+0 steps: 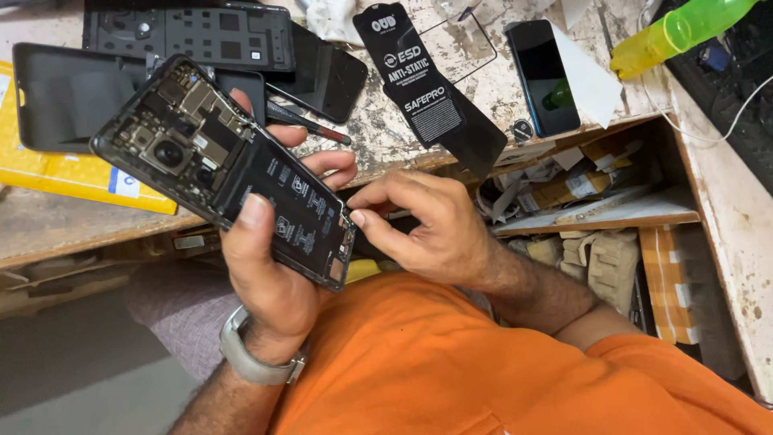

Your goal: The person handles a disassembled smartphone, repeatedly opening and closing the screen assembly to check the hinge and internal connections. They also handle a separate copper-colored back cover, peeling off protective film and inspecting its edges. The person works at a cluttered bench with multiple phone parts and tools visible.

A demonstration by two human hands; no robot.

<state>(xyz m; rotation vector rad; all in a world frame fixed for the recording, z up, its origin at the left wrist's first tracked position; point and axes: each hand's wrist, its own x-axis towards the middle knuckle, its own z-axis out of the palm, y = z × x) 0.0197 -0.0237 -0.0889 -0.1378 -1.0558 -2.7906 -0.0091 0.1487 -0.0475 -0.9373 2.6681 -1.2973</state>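
Opened phone [233, 169], back cover off, held over the edge of the workbench [386, 145] while its lower end is worked.

The left hand [270, 266] clasps the phone from beneath, thumb pressed across the black battery, camera end tilted up and away. The right hand [427, 229] has its thumb and forefinger pinched together at the phone's bottom corner; whether they grip a small part cannot be told. The step appears to be loosening or lifting something at the lower board. The next move would seem to call for a steady left-hand hold and a fine, gentle pull, since a slip could strain nearby connectors. On the bench lie a black cover [60, 97], a second phone [543, 76] and an anti-static sleeve [427, 89].
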